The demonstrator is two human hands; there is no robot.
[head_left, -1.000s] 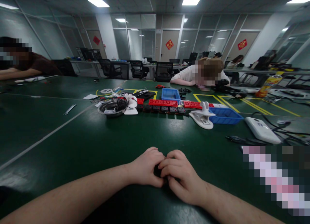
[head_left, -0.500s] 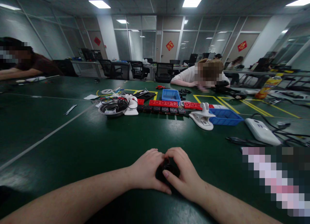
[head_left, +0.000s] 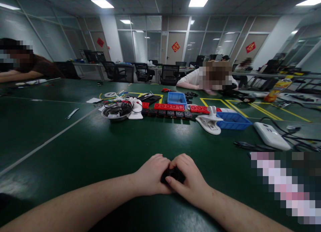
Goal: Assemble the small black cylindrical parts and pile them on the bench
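Observation:
A small round black object [head_left: 175, 173], with what looks like a ring on its top, sits between my hands low over the green table [head_left: 120, 148]. My left hand [head_left: 153, 174] is wrapped round its left side, fingers curled and mostly hidden behind it. From the right, my right hand [head_left: 188, 178] grips it, with the thumb across the near side and the fingers arched over the far side. The two hands touch each other. What kind of thing it is cannot be made out, since the fingers cover much of it.
Ahead lie a metal bowl [head_left: 117, 117] of cables, a white clip stand [head_left: 210, 122], red socket strips [head_left: 169, 107] and a blue bin [head_left: 232, 121]. A white power bank-like box [head_left: 272, 136] with black cables is at right, a wrench [head_left: 72, 113] at left. A person [head_left: 190, 78] leans over opposite.
My left thumb has moved in toward the black object, and my right thumb has shifted slightly left over it. Both hands stay in the same place.

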